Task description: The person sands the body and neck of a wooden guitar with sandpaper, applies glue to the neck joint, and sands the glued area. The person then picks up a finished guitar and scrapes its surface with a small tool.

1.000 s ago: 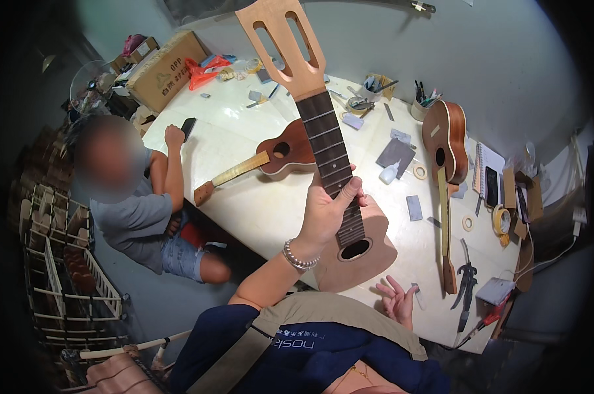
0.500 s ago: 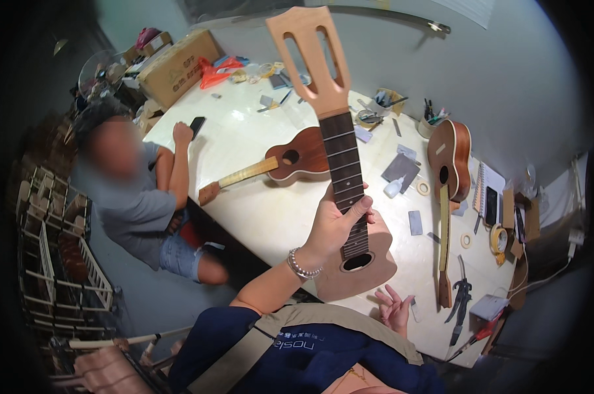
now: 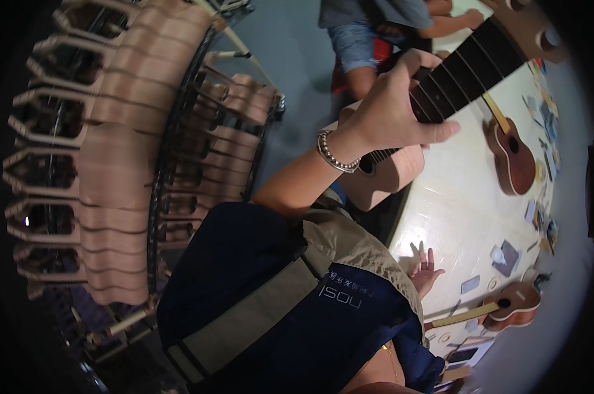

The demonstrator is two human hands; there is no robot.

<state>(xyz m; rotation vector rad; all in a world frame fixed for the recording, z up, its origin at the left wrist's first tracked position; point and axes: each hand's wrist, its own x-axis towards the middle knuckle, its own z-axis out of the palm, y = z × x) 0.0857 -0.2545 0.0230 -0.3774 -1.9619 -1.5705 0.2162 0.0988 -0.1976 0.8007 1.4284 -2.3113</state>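
My left hand (image 3: 392, 105), with beaded and metal bracelets on the wrist, is wrapped round the neck of a pale, unfinished ukulele (image 3: 405, 172). The ukulele slants: its slotted headstock (image 3: 517, 29) is at the upper right, and its body is below my wrist. My forearm covers part of the body and soundhole. My right hand (image 3: 426, 272) holds nothing; its fingers are spread near the edge of the white table (image 3: 435, 217).
A rack at left carries several pale ukulele bodies with necks (image 3: 116, 164). Two brown ukuleles lie on the table, one farther off (image 3: 512, 157), one nearer (image 3: 515, 307), among sanding sheets (image 3: 506, 258) and tape rolls. A seated person in denim shorts (image 3: 353, 46) is beyond the ukulele.
The view has swung left, bringing the rack into full sight. The held ukulele has gone from nearly upright to a slant. My left hand still grips its neck; my right hand stays open.
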